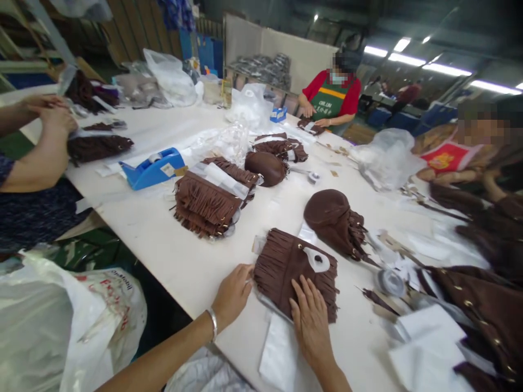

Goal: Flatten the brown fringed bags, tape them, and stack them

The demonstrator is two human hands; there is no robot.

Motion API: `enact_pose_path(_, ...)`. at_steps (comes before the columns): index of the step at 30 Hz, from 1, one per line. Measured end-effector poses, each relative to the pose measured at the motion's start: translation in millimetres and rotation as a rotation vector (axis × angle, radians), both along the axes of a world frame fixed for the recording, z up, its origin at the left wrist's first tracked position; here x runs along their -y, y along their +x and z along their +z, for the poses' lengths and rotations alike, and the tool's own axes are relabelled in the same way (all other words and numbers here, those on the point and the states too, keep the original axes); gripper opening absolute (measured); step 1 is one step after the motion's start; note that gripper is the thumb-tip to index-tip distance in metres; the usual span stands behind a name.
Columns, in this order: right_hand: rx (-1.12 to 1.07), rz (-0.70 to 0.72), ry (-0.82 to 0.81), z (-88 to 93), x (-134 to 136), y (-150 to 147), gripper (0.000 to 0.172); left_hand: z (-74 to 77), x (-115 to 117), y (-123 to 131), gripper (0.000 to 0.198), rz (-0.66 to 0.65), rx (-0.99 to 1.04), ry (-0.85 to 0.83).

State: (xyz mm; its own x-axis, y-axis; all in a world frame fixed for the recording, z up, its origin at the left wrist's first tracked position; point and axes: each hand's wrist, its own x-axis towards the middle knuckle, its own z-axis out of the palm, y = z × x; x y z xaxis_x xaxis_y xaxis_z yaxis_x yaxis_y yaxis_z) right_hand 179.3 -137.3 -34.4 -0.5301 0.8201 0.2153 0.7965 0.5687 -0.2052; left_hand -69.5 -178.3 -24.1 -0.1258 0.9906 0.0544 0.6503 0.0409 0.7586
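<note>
Brown fringed bag [280, 269] lying flat on the worktop [163, 245], near its edge; right hand [314, 324] resting on top, fingers outstretched and open; left hand [229, 296] right at its side, fingers bent, whether gripping it I can't tell!

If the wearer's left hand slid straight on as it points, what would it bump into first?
Likely the bag under the right hand; the left hand is right at its edge, maybe touching.

Workshop, aproned worker [333, 106], shared white worktable [163, 245], strip lights [447, 69], perhaps workstations [386, 100] behind
</note>
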Motion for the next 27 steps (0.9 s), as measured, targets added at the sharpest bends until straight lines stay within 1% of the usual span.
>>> enact_pose_path(4, -0.023, 0.022, 0.02, -2.1, -1, 2, 0.049, 0.6, -21, 6, 0.058, -0.017, 0.054, 0.025)
enact_pose_path(6, -0.025, 0.027, 0.033, -3.2, -1, 2, 0.048, -1.2, -24, 9, 0.061, -0.031, 0.049, 0.046)
enact_pose_path(9, -0.017, 0.017, 0.031, -5.5, -2, 1, 0.049, -0.4, -15, 20, 0.06, -0.067, -0.066, 0.092)
enact_pose_path(13, -0.018, 0.012, 0.025, -9.5, -3, 2, 0.05, 8.0, 10, 48, 0.069, -0.07, -0.26, 0.116)
enact_pose_path(15, -0.018, 0.027, 0.031, -11.2, -3, 4, 0.05, 12.7, 18, 60, 0.063, -0.106, -0.334, 0.146)
enact_pose_path(18, -0.016, 0.045, 0.05, -13.6, -4, 6, 0.05, 20.0, 24, 70, 0.052, -0.212, -0.412, 0.199)
enact_pose_path(21, -0.013, 0.067, 0.075, -16.6, -6, 9, 0.05, 26.2, 23, 73, 0.047, -0.308, -0.46, 0.259)
enact_pose_path(23, -0.01, 0.079, 0.09, -18.0, -7, 9, 0.05, 26.9, 20, 71, 0.045, -0.342, -0.49, 0.292)
enact_pose_path(25, -0.001, 0.076, 0.094, -17.5, -7, 8, 0.049, 22.9, 13, 63, 0.043, -0.358, -0.514, 0.319)
enact_pose_path(27, 0.007, 0.053, 0.089, -14.7, -6, 5, 0.048, 14.7, 7, 46, 0.044, -0.344, -0.517, 0.316)
